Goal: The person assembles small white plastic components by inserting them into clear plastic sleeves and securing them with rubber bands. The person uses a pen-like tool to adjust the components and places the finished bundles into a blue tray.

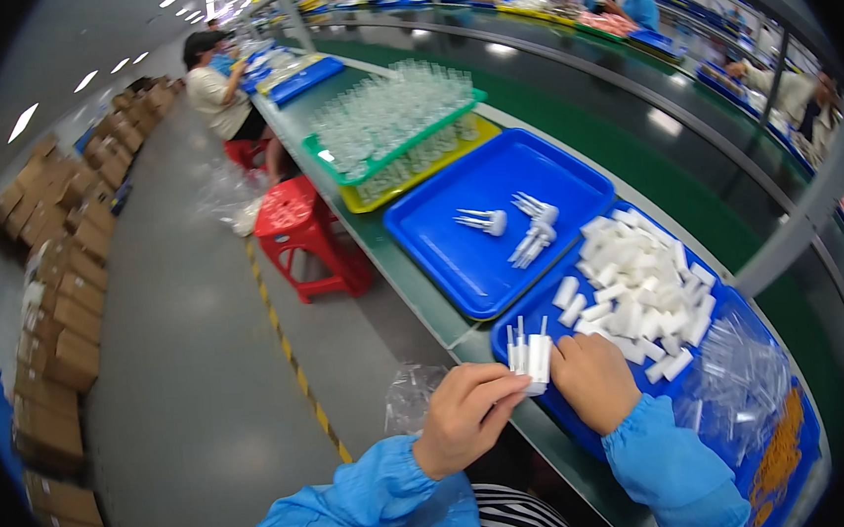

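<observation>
My left hand is closed on a white pronged part, held over the front edge of the bench with its thin prongs pointing up. White cylindrical sleeves stand among the prongs. Close against them on the right is my right hand, its fingers curled; whatever they grip is hidden. Just beyond, a heap of loose white sleeves fills part of a blue tray. In the neighbouring blue tray lie several similar white pronged parts.
A green tray of clear pieces is stacked over a yellow tray. Clear plastic bags and orange strands lie at the right. A red stool stands left of the bench; cartons line the wall. Other people sit farther off.
</observation>
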`<action>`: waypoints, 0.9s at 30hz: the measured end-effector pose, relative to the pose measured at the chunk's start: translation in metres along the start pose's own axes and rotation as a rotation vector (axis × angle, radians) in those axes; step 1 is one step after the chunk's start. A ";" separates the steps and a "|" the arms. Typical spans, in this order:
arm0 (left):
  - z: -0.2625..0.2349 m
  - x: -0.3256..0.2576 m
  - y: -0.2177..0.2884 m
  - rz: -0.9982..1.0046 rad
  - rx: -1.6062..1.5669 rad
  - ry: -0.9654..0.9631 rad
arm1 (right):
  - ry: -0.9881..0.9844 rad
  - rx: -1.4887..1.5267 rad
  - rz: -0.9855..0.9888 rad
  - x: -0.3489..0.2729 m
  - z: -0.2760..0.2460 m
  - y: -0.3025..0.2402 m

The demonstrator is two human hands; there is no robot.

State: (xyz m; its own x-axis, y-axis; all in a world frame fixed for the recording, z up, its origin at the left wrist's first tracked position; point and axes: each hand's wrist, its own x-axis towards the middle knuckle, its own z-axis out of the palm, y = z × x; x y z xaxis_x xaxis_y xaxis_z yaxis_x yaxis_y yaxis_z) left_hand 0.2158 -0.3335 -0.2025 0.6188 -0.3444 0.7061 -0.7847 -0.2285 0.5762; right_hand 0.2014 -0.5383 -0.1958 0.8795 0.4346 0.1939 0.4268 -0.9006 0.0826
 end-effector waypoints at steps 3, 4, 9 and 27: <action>-0.007 -0.003 0.004 -0.062 0.016 0.017 | -0.070 -0.125 -0.024 0.001 -0.005 -0.014; -0.007 -0.003 0.005 -0.064 0.008 0.021 | -0.059 -0.134 -0.020 -0.001 -0.007 -0.013; 0.000 -0.003 0.011 -0.071 -0.071 -0.022 | -0.045 0.075 0.149 -0.027 -0.011 0.000; 0.048 0.010 0.059 0.439 -0.079 -0.484 | 0.294 1.305 0.782 -0.125 -0.075 0.003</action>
State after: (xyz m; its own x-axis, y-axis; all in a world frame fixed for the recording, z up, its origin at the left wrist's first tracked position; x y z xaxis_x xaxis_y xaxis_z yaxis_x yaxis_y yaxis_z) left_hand 0.1736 -0.3943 -0.1813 0.1403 -0.7654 0.6281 -0.9439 0.0883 0.3183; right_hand 0.0768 -0.5956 -0.1460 0.9590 -0.2820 -0.0273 -0.0845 -0.1930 -0.9776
